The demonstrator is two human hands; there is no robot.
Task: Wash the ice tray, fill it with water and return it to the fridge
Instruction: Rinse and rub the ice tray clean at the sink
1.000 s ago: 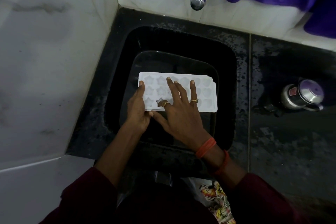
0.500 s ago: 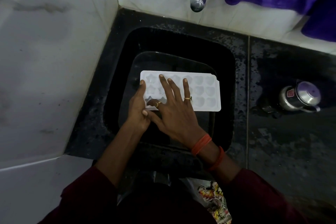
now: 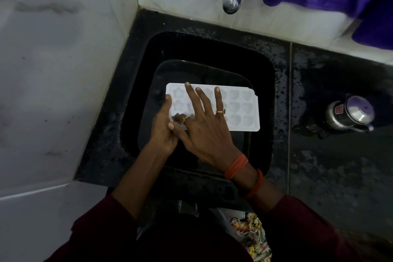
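As my right hand is sliding leftward across the tray, fingers flat and spread, my left hand is gripping its end over the sink; I'm judging the rubbing is reaching the last cells.

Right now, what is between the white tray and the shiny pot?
Only the sink's black edge and bare wet counter lie between tray and pot, in the head view.
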